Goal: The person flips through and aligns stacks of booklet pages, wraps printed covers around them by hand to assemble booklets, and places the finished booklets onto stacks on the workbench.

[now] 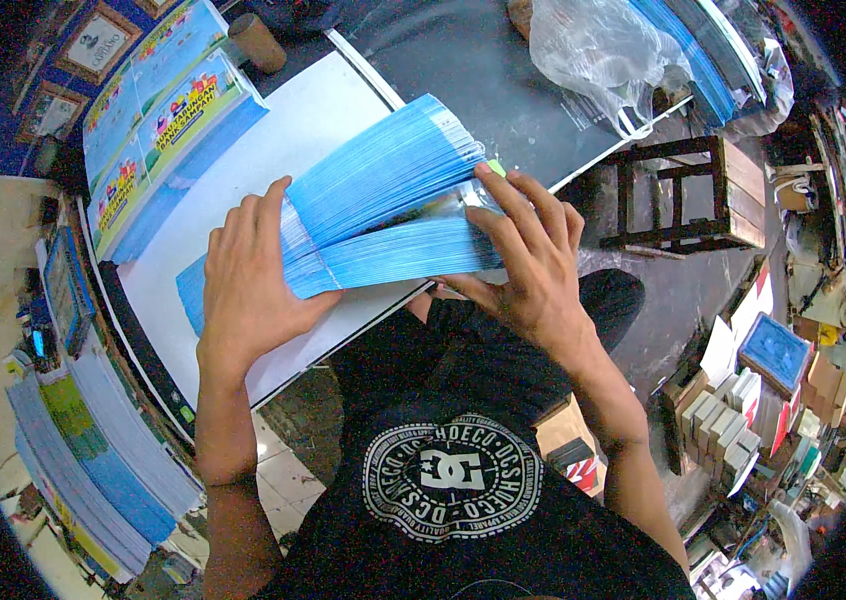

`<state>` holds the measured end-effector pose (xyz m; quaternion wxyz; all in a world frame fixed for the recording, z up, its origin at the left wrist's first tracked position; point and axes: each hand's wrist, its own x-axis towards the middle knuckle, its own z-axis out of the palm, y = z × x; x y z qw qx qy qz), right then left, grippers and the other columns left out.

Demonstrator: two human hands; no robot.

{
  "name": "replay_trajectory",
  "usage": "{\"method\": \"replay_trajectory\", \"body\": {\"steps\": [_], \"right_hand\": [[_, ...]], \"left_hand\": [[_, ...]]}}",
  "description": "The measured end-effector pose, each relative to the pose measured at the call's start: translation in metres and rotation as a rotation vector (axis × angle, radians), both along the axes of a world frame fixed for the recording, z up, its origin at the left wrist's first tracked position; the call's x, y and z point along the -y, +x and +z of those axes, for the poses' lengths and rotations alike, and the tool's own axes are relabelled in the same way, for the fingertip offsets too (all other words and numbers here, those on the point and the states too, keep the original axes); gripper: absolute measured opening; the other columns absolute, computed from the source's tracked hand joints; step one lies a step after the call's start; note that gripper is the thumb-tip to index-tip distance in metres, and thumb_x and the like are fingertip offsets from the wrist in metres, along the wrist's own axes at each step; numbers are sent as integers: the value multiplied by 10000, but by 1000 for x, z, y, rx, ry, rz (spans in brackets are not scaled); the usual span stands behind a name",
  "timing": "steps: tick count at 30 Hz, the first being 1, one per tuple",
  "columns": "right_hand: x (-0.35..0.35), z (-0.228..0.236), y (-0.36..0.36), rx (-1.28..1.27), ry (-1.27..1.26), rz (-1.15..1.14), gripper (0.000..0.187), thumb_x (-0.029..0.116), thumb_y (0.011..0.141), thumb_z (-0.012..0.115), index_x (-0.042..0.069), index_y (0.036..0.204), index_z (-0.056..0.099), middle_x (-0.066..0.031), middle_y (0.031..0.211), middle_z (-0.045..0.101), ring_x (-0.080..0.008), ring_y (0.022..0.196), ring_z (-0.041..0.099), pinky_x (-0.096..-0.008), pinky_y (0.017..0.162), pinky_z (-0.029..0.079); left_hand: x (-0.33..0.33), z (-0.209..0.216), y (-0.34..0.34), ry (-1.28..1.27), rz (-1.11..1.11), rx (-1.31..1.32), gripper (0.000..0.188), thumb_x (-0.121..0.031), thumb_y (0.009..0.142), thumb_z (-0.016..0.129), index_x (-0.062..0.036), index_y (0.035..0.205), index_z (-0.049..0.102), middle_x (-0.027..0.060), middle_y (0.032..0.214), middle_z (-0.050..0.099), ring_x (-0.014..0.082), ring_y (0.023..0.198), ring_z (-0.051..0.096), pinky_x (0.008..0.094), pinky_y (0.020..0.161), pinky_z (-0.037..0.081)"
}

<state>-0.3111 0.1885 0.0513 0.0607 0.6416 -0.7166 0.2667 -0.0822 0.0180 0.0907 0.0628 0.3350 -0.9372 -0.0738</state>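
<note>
A thick bundle of blue-edged booklets (pixel 373 165) lies across the white board (pixel 168 265), its far-right end fanned apart into two sections. A thin pale band seems to cross it near the left end. My left hand (pixel 253 270) grips that end, fingers over the far side and thumb along the near side. At the spread end, my right hand (pixel 528 245) has its fingers curved over the booklet ends and its thumb under the near section. Something shiny with printed pictures shows in the gap between the sections; its kind is unclear.
Tall stacks of colourful printed booklets (pixel 168 130) stand at the board's far left, beside a brown cylinder (pixel 257 42). Clear plastic wrap (pixel 603 60) lies far right near more blue-edged stacks. A wooden stool (pixel 693 195) and piled boxes (pixel 718 425) are at right. Paper stacks (pixel 93 460) fill the lower left.
</note>
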Motion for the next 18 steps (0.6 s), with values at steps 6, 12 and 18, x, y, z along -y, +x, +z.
{"method": "replay_trajectory", "body": {"steps": [6, 12, 18], "right_hand": [[-1, 5, 0, 5, 5, 9, 605, 465, 758, 803, 117, 1223, 631, -100, 1471, 520, -330, 1349, 486, -483, 1063, 354], [1, 4, -5, 115, 5, 82, 625, 399, 761, 828, 67, 1242, 607, -134, 1454, 509, -359, 1318, 508, -490, 1042, 401], [6, 8, -5, 136, 2, 110, 592, 359, 753, 839, 48, 1194, 595, -142, 1521, 470, -363, 1250, 533, -491, 1015, 422]], "left_hand": [[0, 1, 0, 28, 10, -1, 1054, -398, 596, 885, -18, 1464, 422, 177, 1166, 560, 358, 1090, 556, 454, 900, 423], [0, 1, 0, 25, 8, 8, 1055, -384, 592, 888, -18, 1465, 421, 177, 1184, 558, 360, 1099, 554, 451, 907, 423], [0, 2, 0, 37, 8, -2, 1055, -390, 599, 884, -4, 1464, 419, 179, 1174, 559, 363, 1097, 555, 453, 904, 425]]}}
